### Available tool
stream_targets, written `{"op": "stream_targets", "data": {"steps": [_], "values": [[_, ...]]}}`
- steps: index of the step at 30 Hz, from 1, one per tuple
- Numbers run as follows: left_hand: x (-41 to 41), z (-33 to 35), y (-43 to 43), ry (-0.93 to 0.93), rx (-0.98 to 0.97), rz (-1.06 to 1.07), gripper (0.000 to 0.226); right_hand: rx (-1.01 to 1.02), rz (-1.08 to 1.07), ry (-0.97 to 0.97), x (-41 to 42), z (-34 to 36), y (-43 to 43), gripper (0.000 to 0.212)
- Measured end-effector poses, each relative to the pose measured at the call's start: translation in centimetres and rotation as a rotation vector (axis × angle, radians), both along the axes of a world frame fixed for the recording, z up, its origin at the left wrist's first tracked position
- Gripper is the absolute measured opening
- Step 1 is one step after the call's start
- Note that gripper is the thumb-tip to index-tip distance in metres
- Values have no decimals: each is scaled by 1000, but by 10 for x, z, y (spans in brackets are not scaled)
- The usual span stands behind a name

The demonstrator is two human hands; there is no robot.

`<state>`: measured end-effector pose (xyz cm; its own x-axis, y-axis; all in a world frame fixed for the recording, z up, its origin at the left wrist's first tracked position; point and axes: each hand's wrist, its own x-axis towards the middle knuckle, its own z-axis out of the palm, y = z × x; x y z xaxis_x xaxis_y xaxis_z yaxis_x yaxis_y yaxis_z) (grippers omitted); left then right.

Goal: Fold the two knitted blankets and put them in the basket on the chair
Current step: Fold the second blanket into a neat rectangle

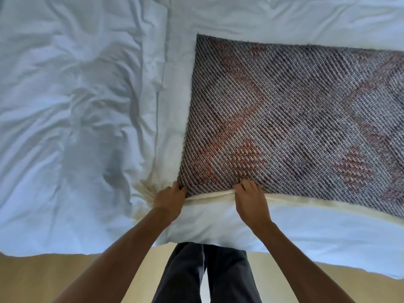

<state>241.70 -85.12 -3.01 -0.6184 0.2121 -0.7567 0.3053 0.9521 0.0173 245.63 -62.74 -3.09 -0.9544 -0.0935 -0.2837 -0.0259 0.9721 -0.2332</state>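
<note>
One grey-orange blanket [284,117], flat on bed [76,106], cream blanket [209,195] beneath. My left hand [169,199] and right hand [251,197] grip its near edge, fingers curled.

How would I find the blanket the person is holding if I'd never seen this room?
Find the big, crumpled white bed. On its right side the knitted blanket lies flat, its near edge gripped by the left hand and right hand. It alone is grey and ribbed with orange patches; the bed is plain white.
</note>
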Motion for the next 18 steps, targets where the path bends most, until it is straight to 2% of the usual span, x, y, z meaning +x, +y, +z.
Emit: {"op": "stream_targets", "data": {"steps": [6, 9, 12, 15, 18], "values": [[-10, -2, 11, -6, -97, -47, 27, -47, -7, 8, 2, -7, 1, 16], [-11, -5, 17, 1, -146, -101, 30, -97, 6, -4, 4, -10, 6, 20], [-5, -4, 25, 19, -170, -110, 39, -89, 21, 10, 11, -6, 14, 34], [1, -3, 41, 83, -97, -117, 50, -64, -12, 2, 19, -1, 28, 47], [3, -3, 69, 119, 8, -132, 53, -65, -89, 1, 26, 1, 52, 52]]}}
